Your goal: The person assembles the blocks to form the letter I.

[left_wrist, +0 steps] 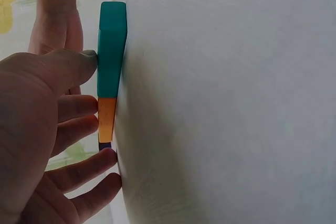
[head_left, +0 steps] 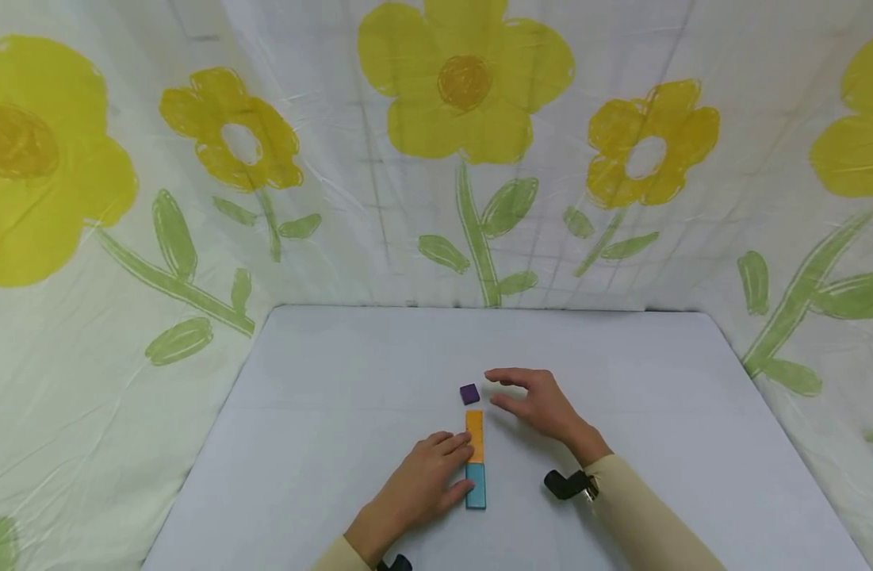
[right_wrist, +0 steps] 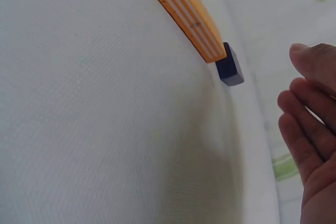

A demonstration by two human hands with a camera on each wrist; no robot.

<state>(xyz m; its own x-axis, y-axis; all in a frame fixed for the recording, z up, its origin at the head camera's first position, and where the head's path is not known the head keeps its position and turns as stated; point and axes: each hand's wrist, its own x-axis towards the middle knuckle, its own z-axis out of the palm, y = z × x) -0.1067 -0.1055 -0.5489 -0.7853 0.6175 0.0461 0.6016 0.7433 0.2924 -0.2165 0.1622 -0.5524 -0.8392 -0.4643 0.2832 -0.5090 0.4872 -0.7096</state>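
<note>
An orange block [head_left: 475,436] and a teal block [head_left: 475,487] lie end to end in a line on the white table. My left hand [head_left: 427,477] rests against their left side. Its thumb touches the teal block [left_wrist: 112,51], and fingertips lie at the orange block [left_wrist: 106,119]. Just beyond the orange block is a small purple block [head_left: 469,394], turned at a slight angle and apart from it in the head view. To the right of the purple block, my right hand [head_left: 543,400] is held with fingers spread from the thumb and nothing between them. White stripes mark the orange block's side [right_wrist: 184,17].
The white table [head_left: 336,357] extends around the blocks. Behind it and at both sides hangs a white cloth printed with yellow flowers [head_left: 465,79]. A dark wrist camera [head_left: 568,484] is strapped at the right sleeve.
</note>
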